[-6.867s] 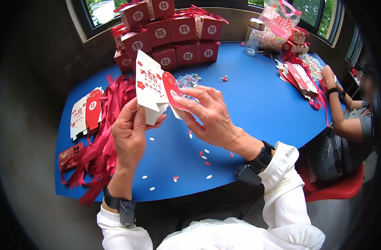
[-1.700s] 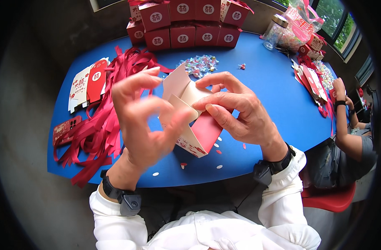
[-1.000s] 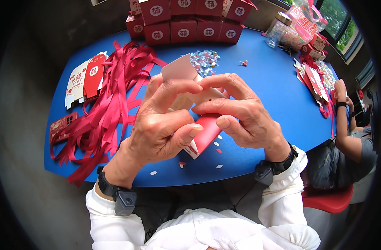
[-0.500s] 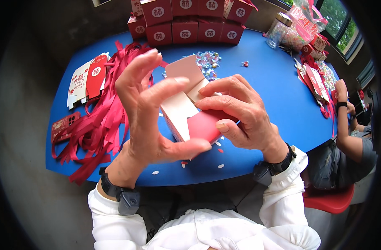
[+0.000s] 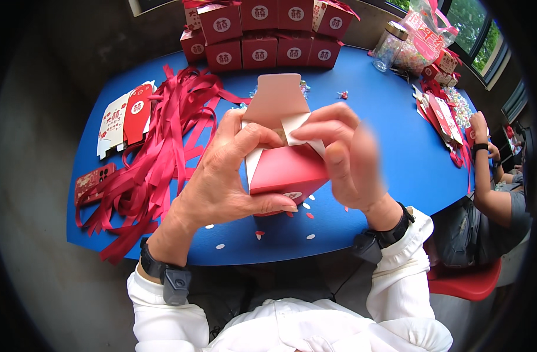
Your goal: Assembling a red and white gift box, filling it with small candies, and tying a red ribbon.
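Red card box (image 5: 292,167), lid (image 5: 277,97) raised.
My left fingers (image 5: 269,203) clamp its front; my right fingers (image 5: 324,130) meet its white flap (image 5: 293,124), grip unclear.

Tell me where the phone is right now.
In the head view, the phone lies near the left edge of the blue table, nearer the person than the flat cartons and partly under the red ribbons.

Daylight shows through the window (image 5: 479,44) beyond and right of the hands (image 5: 218,173); the table (image 5: 391,132) is bright, the wall (image 5: 101,56) beyond-left dim. The right hand (image 5: 353,161) is partly blurred; fisheye distortion curves the table's edges.
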